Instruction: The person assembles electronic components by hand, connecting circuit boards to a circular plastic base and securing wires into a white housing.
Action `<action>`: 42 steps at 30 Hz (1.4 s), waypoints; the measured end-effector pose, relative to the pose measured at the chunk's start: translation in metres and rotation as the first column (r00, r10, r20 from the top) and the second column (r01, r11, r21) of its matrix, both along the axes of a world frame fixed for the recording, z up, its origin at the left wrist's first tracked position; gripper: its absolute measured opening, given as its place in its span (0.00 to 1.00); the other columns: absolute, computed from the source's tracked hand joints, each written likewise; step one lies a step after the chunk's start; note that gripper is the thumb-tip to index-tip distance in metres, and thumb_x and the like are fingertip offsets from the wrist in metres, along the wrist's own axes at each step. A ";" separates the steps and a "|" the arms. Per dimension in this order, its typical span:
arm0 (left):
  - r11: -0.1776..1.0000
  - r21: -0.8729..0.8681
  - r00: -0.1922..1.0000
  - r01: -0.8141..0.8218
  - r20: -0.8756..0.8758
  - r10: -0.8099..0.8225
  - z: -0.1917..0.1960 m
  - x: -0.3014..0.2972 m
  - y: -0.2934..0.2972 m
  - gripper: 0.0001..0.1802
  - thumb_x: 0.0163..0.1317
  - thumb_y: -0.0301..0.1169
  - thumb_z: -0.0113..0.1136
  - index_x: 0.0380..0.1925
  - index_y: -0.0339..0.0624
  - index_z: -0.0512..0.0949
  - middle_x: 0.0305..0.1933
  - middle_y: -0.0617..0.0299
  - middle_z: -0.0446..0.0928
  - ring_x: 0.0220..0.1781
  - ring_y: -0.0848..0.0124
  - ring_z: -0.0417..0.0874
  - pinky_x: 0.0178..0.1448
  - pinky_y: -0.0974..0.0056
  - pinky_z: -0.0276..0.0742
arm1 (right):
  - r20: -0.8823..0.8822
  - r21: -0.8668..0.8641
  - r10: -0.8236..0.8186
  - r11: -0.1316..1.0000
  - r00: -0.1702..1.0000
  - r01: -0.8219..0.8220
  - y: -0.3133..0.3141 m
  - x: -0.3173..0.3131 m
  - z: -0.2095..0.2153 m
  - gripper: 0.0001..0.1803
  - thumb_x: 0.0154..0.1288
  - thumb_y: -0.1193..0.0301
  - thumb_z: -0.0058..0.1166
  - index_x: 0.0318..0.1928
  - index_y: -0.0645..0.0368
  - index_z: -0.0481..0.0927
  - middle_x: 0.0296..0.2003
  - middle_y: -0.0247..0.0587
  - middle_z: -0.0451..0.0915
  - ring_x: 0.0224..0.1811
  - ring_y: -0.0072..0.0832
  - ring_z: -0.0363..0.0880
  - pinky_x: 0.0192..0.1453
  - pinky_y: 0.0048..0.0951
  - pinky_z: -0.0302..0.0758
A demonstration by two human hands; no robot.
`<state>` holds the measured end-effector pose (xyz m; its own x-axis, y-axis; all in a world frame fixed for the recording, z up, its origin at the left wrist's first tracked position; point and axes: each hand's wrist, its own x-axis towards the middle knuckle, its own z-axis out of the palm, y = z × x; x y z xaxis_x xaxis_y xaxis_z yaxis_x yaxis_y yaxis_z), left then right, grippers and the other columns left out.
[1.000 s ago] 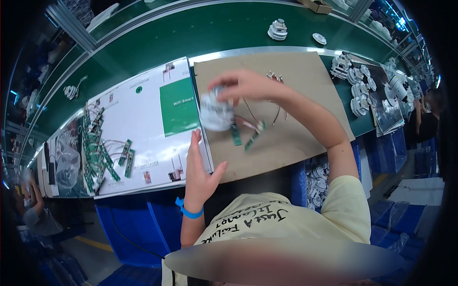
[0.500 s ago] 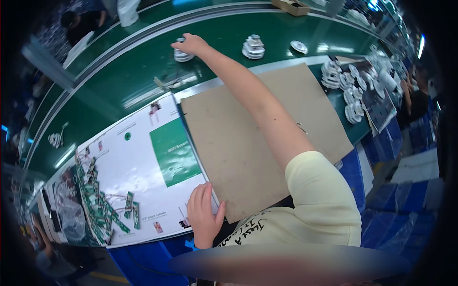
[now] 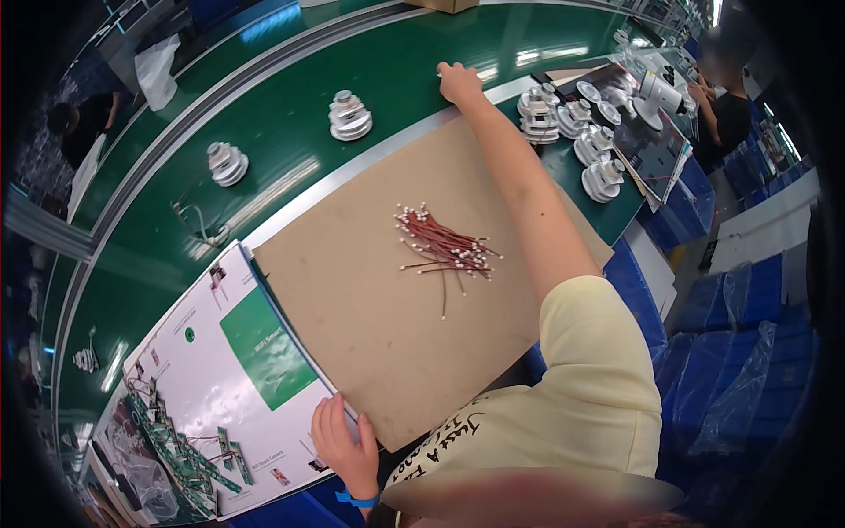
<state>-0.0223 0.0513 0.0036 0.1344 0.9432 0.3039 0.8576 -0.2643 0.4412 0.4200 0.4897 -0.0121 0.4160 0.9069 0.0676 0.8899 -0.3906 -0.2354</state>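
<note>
My right hand (image 3: pixel 460 85) reaches to the far side over the green conveyor belt (image 3: pixel 290 114), fingers curled down. A sliver of white disc (image 3: pixel 441 76) shows at its fingertips; the rest is hidden. Left of it on the belt stand two stacks of white round parts, a nearer stack (image 3: pixel 227 165) and a middle stack (image 3: pixel 350 115). My left hand (image 3: pixel 345 444) lies with fingers stretched out on the edge between the white printed sheet (image 3: pixel 290 431) and the brown cardboard (image 3: pixel 352 264). It holds nothing. Under my right arm, a bundle of red wires (image 3: pixel 449 242) with white connectors lies on the cardboard.
Green circuit boards (image 3: pixel 180 453) with wires lie heaped on the printed sheet at left. Several white stacked parts (image 3: pixel 603 180) crowd the right side, near a white camera-like device (image 3: pixel 660 92). A cable (image 3: pixel 201 227) lies on the belt. Another person (image 3: pixel 726 97) stands at far right.
My right hand has let go of the left stack and moved right to where the lone white disc lay. The view has shifted, and the red wires my arm hid are visible.
</note>
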 end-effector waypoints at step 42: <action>0.992 0.125 0.902 0.026 0.426 -0.077 0.012 -0.027 -0.050 0.25 0.55 0.27 0.55 0.55 0.35 0.69 0.58 0.46 0.68 0.60 0.50 0.68 0.61 0.54 0.64 | -0.211 0.206 0.898 0.426 0.385 -0.881 -0.294 -0.274 0.076 0.31 0.51 0.54 0.63 0.54 0.50 0.71 0.39 0.39 0.78 0.38 0.31 0.79 0.43 0.30 0.74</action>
<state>-0.0491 0.0017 0.0160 0.0144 0.8940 0.4478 0.5758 -0.3736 0.7273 0.1463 0.1959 0.0639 -0.6199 0.7673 0.1641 0.6222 0.6081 -0.4930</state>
